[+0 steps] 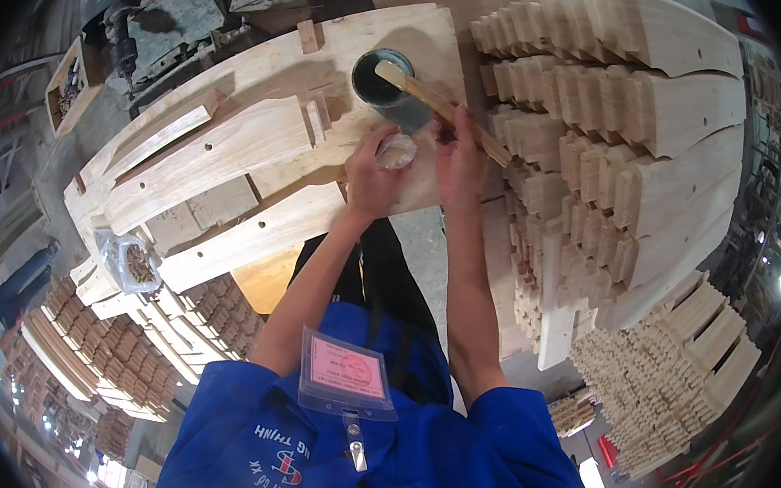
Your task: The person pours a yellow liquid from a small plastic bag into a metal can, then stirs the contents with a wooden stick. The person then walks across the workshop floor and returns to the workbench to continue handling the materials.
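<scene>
My left hand is closed around a small, round, clear plastic-looking cup with something pale in it. My right hand grips a long wooden stick with a flat, pale end. That end lies over the mouth of a dark round pot, which stands on the wooden worktop just beyond my hands. I cannot tell whether the stick touches the pot's rim. What the pot holds is mostly hidden in shadow.
Shaped wooden boards with small holes lie to the left. A plastic bag of dowel-like pieces sits at the near left. Tall stacks of cut boards rise close on the right. A power drill is at the far left.
</scene>
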`<state>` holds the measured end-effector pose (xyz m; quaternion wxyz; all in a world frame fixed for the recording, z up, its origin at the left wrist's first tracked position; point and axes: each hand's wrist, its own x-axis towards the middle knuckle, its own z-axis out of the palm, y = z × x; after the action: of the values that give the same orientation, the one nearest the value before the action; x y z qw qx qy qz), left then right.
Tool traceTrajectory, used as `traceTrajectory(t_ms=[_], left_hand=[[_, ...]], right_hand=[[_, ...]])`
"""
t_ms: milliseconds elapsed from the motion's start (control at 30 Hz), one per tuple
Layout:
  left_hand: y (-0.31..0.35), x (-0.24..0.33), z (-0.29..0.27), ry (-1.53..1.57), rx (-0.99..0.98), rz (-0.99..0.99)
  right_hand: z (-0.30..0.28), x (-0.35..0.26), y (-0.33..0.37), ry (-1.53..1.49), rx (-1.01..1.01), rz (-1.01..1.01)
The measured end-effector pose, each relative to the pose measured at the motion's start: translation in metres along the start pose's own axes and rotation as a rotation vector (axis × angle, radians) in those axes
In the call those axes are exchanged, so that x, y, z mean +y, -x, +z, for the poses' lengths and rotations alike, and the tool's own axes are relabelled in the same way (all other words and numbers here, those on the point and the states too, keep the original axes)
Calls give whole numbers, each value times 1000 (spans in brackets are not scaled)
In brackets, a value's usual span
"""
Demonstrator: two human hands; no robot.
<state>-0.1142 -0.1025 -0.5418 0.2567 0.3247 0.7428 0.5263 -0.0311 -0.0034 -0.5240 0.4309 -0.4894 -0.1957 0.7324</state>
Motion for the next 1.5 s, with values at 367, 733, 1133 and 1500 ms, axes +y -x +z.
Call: traceTrajectory(t_ms=[367,733,1133,1500], left_hand=[[-26,3,-22,-24,-47,78],[-52,6,-42,-46,-617,159],[-77,-6,-37,-182,-875,391],[-47,0,-31,416,-760,-48]], right_hand=[[8,3,-6,19,-10,-19],[2,1,-10,-5,-4,-31],[1,2,-8,1,-2,-13],[13,-5,-10,26,-1,-8]])
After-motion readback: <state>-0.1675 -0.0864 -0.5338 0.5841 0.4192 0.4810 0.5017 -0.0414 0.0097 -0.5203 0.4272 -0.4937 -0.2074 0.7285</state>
